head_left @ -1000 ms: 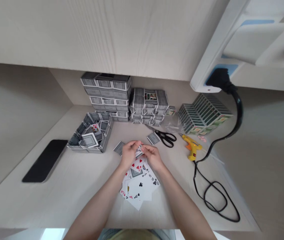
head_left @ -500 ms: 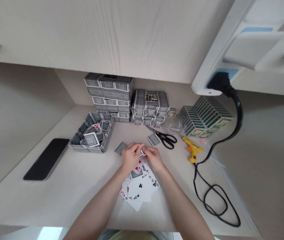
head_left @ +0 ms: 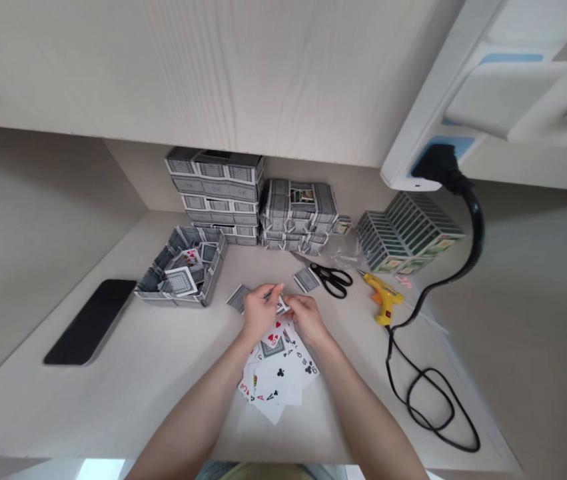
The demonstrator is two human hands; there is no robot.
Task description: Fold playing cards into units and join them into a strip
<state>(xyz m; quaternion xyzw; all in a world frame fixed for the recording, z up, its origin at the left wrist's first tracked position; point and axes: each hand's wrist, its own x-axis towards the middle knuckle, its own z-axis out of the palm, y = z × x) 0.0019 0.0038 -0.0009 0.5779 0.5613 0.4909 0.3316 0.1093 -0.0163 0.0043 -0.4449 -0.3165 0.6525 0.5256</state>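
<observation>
My left hand and my right hand meet over the desk, both pinched on a small folded playing card between them. Directly under the hands lies a loose spread of face-up playing cards. A folded grey-backed card piece lies just left of my left hand, and another one lies just beyond my right hand.
An open tray built of cards holds loose cards at the left. Stacks of card boxes line the back wall. Black scissors, a yellow glue gun with its black cable, and a black phone lie on the desk.
Both hands stay together on the small card, with only slight finger shifts. The view has wobbled a little.
</observation>
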